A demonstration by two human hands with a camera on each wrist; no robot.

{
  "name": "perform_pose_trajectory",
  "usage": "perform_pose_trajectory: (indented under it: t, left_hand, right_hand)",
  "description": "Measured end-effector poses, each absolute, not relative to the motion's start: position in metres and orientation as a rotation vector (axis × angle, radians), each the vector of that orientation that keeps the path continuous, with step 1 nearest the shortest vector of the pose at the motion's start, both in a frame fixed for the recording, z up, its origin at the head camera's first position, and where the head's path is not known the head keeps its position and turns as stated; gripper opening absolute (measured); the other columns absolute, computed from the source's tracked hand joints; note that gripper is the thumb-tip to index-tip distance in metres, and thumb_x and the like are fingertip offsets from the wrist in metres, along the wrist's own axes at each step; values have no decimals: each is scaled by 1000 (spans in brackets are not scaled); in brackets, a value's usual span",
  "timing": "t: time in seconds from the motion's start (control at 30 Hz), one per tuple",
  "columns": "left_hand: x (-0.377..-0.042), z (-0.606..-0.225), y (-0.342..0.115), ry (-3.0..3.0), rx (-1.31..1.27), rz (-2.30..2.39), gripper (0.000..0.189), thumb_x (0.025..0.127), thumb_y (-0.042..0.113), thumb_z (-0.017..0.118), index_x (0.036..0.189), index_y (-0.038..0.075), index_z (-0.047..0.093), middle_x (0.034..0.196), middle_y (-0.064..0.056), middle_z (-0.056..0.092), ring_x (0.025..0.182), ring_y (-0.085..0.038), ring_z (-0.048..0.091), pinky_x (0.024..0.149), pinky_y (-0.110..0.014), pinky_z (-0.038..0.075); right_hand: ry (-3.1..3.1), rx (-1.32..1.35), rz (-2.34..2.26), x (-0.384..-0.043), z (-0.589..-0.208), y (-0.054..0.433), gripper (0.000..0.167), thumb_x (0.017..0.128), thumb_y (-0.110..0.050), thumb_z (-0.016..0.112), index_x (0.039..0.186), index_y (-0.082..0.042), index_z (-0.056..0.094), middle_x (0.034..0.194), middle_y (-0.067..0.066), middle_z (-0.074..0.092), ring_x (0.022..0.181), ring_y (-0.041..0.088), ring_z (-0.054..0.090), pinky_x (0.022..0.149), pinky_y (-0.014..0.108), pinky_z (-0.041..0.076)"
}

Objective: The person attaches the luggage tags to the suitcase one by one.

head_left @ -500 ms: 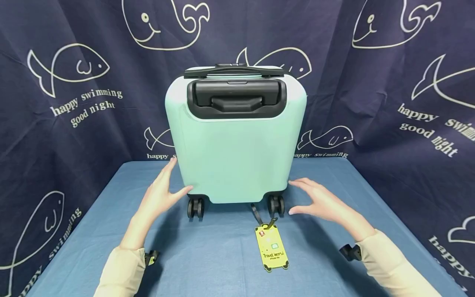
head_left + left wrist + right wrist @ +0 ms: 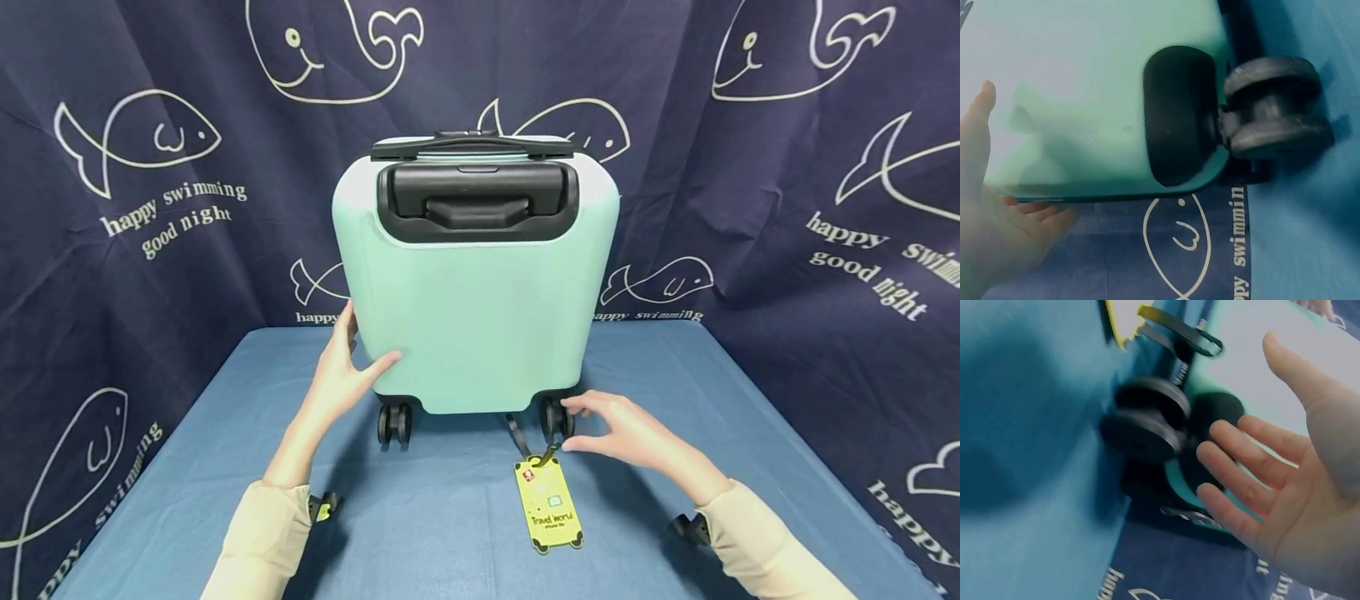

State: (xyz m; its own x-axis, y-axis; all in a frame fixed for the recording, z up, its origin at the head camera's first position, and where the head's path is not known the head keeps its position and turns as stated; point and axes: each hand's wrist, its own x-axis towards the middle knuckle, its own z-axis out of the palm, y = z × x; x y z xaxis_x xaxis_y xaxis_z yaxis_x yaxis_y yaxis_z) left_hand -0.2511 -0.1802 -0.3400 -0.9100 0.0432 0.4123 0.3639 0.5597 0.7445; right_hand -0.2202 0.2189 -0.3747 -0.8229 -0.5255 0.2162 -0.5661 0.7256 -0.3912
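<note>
A mint-green suitcase (image 2: 472,325) stands upright on its black wheels, its black pull handle (image 2: 478,200) folded into the top. My left hand (image 2: 337,379) is at its lower left side, thumb in front of the front face and fingers along the side. In the left wrist view that thumb and the fingers (image 2: 1054,222) are spread around the shell's edge, above a double wheel (image 2: 1275,109). My right hand (image 2: 618,425) hovers beside the right front wheel (image 2: 557,418), fingers extended toward it. A yellow luggage tag (image 2: 549,504) lies flat in front, its black strap (image 2: 517,435) reaching under the suitcase.
Blue cloth (image 2: 442,517) covers the table. Dark blue curtains (image 2: 247,67) with white fish and whale drawings hang behind and on both sides. Small black wrist devices sit below both cream sleeves (image 2: 258,533).
My left hand has moved up and right, closer around the suitcase's lower left side. My right hand has moved down and left to the right wheel. The suitcase and tag stay put.
</note>
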Motion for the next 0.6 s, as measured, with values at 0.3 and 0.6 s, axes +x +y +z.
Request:
perform_pose_trajectory:
  t: [0.3,0.6]
  left_hand:
    - [-262,-333,-171,-2329,-344,-1355,105,77,40,75,151,24,2,153,-8,25,139,-23,29,110,-46,29]
    - [-263,-334,-166,-2247,-255,-1502,102,79,34,75,151,20,4,155,-5,21,142,-20,23,113,-43,26]
  right_hand:
    - [-2943,883,716,-218,-394,204,61,78,-47,71,123,-7,59,109,4,65,95,22,62,77,35,51]
    - [-3036,916,759,-218,-407,190,58,80,-42,70,123,-3,59,114,8,64,94,20,62,75,33,51]
